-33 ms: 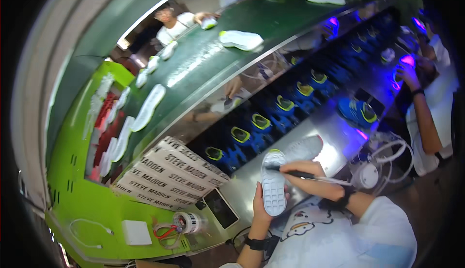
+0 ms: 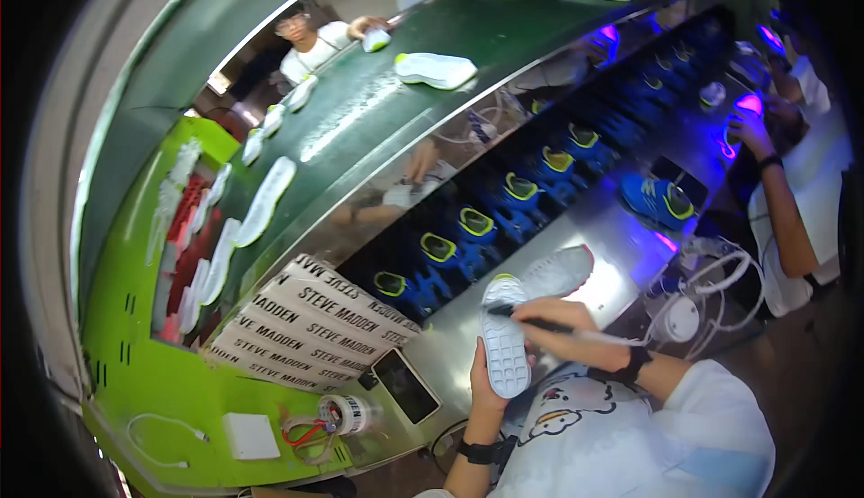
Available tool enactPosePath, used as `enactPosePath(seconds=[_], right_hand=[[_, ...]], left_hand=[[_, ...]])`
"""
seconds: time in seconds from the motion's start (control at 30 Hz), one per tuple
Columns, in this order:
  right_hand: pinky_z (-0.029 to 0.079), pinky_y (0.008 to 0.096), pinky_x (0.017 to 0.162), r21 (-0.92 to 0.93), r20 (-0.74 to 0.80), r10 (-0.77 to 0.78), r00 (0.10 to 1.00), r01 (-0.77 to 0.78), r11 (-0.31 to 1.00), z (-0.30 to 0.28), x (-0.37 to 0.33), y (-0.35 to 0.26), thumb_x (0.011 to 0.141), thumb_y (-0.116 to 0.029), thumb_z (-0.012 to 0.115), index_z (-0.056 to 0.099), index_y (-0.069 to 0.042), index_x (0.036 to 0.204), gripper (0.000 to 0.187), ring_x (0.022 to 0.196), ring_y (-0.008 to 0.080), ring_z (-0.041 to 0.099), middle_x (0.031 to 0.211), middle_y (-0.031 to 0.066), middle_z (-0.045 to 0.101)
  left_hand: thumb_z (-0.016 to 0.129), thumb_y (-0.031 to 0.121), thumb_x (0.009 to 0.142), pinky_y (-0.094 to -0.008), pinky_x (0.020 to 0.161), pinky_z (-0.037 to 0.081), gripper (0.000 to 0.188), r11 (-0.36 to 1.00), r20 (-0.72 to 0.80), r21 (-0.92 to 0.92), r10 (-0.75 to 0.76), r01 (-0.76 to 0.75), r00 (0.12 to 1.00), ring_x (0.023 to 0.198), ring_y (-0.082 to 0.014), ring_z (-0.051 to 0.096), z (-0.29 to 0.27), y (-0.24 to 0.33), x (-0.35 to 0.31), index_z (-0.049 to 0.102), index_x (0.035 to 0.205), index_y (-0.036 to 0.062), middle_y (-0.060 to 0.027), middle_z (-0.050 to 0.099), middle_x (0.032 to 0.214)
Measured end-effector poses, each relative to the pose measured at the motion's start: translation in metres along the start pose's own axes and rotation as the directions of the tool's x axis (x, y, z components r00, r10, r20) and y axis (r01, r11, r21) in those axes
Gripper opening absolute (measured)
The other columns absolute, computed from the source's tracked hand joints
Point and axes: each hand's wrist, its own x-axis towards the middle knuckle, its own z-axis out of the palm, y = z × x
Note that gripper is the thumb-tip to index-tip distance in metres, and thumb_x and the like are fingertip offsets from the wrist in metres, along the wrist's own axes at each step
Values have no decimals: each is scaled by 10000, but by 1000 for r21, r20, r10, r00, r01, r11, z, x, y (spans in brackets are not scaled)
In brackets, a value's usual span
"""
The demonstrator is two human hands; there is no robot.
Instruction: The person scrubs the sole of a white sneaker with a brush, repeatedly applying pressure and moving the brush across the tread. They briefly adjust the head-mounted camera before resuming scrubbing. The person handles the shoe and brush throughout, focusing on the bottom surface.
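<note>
My left hand [image 2: 486, 381] is closed around a white shoe sole [image 2: 507, 354], holding it tilted up with its gridded inner face toward me and a yellow-green edge at the far end. In my right hand [image 2: 569, 320] is a slim dark-handled brush [image 2: 547, 324]. Its dark tip rests on or just above the far half of the sole; I cannot tell which. Just beyond, a second pale sole [image 2: 560, 269] with a reddish end lies on the metal bench [image 2: 468, 318].
Several blue shoes [image 2: 438, 247] stand in a dark trough beyond the bench; another blue shoe [image 2: 652, 203] is at right. White soles [image 2: 436, 71] lie on the green belt [image 2: 351, 107]. A printed carton [image 2: 310, 327], phone [image 2: 406, 385] and tape roll [image 2: 346, 414] are at left. Co-workers [image 2: 778, 201] sit nearby.
The whole view has shifted slightly, with the scene sliding left and a little up. My hands keep the same grip on the sole and the brush.
</note>
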Motion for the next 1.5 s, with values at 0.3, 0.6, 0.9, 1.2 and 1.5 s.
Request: enactPosePath(seconds=[0.3, 0.6, 0.9, 1.2, 1.5], right_hand=[[435, 320, 979, 118, 304, 54, 951, -94, 989, 9, -17, -11, 799, -94, 656, 677, -12, 984, 203, 934, 199, 653, 945, 110, 693], [486, 291, 863, 85, 710, 194, 676, -356, 931, -23, 20, -14, 799, -30, 647, 683, -13, 1030, 235, 952, 191, 648, 1052, 129, 677], [492, 333, 739, -13, 681, -166, 714, 238, 971, -41, 15, -15, 707, -73, 649, 729, -75, 893, 202, 944, 250, 606, 897, 111, 660], [488, 285, 851, 91, 244, 235, 941, -264, 960, -39, 9, -18, 752, -32, 704, 715, -31, 976, 224, 899, 140, 633, 956, 86, 690], [472, 274, 890, 131, 321, 53, 945, -100, 986, -4, -15, -10, 811, -94, 660, 684, -27, 1030, 230, 942, 159, 653, 970, 108, 700]], left_hand=[[459, 484, 917, -419, 772, 499, 505, 983, -185, -94, 137, -156, 973, 967, -291, 550, 14, -12, 17, 501, 1285, 139, -135, 559, 1168], [442, 362, 963, -414, 908, 501, 508, 930, -328, 345, -5, 124, 945, 1036, -293, 620, 53, 21, 34, 475, 1260, -49, -217, 594, 1176], [514, 266, 934, -321, 759, 564, 403, 467, -564, 494, -470, 734, 679, 841, -219, 681, 53, 33, 57, 568, 1155, -66, -164, 667, 1035], [326, 376, 956, -465, 1103, 287, 575, 988, -5, 129, 89, -88, 996, 1279, -350, 419, 59, -18, 46, 329, 1419, 35, -220, 394, 1410], [473, 388, 897, -463, 1005, 394, 609, 966, -23, -142, 215, -217, 976, 1152, -317, 487, 52, -33, 45, 361, 1392, 53, -161, 480, 1321]])
